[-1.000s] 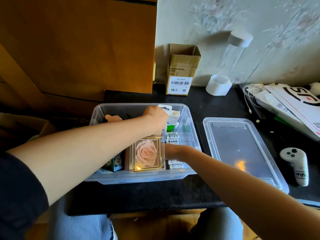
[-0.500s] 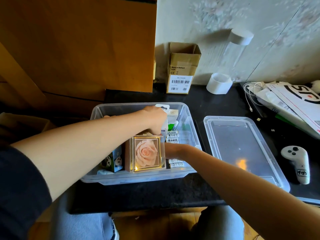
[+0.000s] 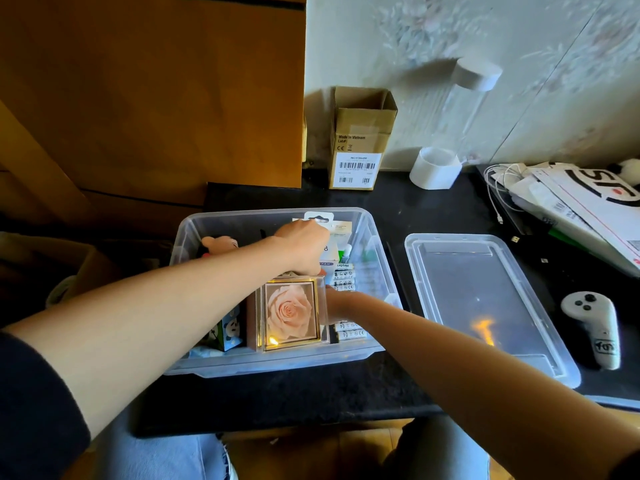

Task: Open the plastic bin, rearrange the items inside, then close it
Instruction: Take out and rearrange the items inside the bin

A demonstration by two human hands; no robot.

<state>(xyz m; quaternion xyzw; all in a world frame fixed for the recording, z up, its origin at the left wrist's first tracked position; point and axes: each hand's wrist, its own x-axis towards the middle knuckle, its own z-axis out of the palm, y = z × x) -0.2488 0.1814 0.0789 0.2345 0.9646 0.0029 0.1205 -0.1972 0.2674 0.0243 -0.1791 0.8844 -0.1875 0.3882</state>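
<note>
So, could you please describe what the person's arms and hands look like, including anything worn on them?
Both forearms are bare. The left arm has a dark sleeve pushed up near the elbow. The left hand and right hand show no gloves; rings or a watch aren't visible. A dark edge at the frame's lower right corner may be the other sleeve.

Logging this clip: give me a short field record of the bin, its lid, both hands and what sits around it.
bin: clear plastic bin, open, on the dark table
lid: off, flat on the table right of the bin
contents: rose box, batteries, panda box
left hand: curled at the far edge of the rose box
right hand: against the rose box's right side, fingers hidden
nearby: cardboard box, white controller
</note>
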